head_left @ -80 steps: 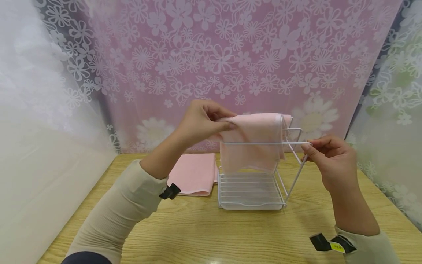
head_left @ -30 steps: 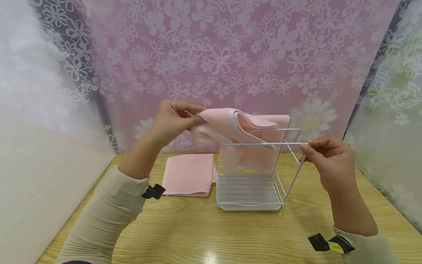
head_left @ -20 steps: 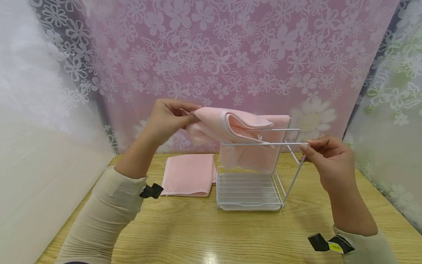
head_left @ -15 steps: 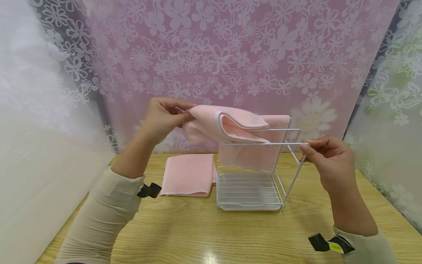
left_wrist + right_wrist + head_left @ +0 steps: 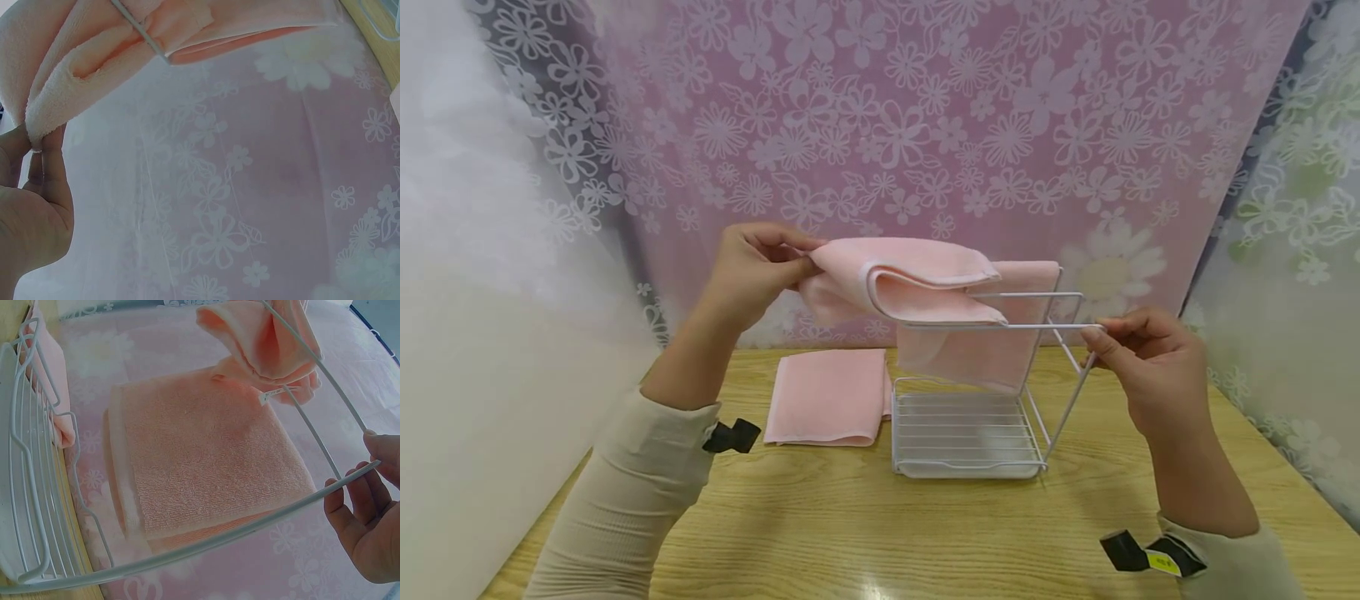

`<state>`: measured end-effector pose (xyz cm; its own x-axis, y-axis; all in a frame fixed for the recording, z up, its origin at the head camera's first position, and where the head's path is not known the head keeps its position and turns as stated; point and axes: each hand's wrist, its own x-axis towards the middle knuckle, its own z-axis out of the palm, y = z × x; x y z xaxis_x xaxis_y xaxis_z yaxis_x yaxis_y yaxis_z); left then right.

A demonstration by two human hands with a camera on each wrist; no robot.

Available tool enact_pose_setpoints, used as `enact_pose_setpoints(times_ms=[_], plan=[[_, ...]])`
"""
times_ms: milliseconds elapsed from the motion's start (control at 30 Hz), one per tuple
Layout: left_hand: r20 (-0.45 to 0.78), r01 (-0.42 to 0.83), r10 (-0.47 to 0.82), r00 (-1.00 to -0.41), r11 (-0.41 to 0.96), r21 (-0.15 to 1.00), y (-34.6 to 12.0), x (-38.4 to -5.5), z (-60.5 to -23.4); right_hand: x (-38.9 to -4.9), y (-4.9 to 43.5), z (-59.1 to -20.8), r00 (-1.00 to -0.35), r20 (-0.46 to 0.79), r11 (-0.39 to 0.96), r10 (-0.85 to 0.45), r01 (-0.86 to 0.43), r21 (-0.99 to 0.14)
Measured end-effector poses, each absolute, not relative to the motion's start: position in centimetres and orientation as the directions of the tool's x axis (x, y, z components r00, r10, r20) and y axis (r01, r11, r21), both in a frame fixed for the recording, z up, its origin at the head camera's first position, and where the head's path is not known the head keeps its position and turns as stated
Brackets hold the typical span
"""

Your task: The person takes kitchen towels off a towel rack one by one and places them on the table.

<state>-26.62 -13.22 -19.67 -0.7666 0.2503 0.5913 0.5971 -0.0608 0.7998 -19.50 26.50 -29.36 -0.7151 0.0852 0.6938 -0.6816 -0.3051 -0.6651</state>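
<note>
My left hand (image 5: 747, 275) pinches one end of a folded pink towel (image 5: 917, 258) between thumb and fingers. In the left wrist view this towel (image 5: 81, 69) bunches up at the fingertips. Its looped part lies across the front upper bars of a white wire rack (image 5: 1052, 326). With thumb and fingers my right hand (image 5: 1165, 371) grips the rack's front upper right corner. A second pink towel (image 5: 970, 358) hangs over the back bar, partly hidden behind the first; in the right wrist view this hanging towel (image 5: 206, 456) shows its terry face.
A folded pink towel (image 5: 831, 396) lies on the wooden table (image 5: 850, 525) left of the rack. The rack's bottom grid sits over a pale tray (image 5: 970, 471). A pink floral curtain (image 5: 880, 125) stands behind, with pale sheets on both sides.
My left hand has drawn the pinched towel leftward along the rack, uncovering the towel on the back bar. The towel no longer drapes down flat; it now loops over the front bars. My right hand stays put.
</note>
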Motion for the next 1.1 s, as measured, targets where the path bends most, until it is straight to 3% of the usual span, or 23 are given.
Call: enact_pose_setpoints(times_ms=[667, 1100], plan=[[0.63, 0.606, 0.167, -0.758, -0.176, 0.776, -15.4, -26.6, -19.6, -19.5, 26.5, -29.4, -0.713, 0.695, -0.301, 0.093, -0.686, -0.663], [0.614, 0.604, 0.103, -0.783, -0.109, 0.789, -16.9, -26.5, -19.7, -19.7, 26.6, -29.4, -0.712, 0.697, -0.31, 0.084, -0.684, -0.661]])
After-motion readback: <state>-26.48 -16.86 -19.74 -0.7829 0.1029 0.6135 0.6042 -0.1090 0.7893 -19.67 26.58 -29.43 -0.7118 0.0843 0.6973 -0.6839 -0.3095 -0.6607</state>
